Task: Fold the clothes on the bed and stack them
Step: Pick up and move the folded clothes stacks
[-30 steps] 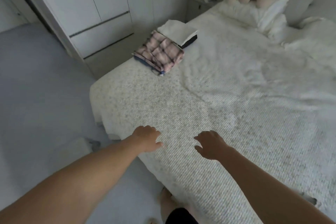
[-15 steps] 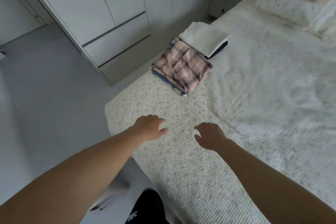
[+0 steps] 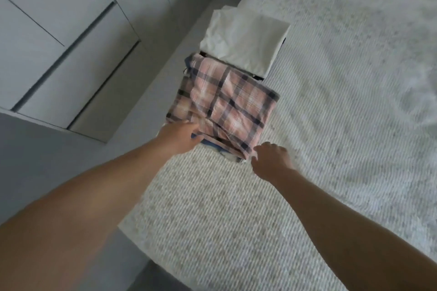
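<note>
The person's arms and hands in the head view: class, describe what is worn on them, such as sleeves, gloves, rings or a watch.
Both forearms are bare right down to the bottom edge of the picture; no sleeve shows. The left hand and the right hand wear no gloves. No watch, band or bracelet shows at either wrist. The picture is too blurred to tell about rings.

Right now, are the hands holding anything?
The left hand touches the plaid stack's near-left edge; whether it grips is unclear. The right hand holds nothing.
</note>
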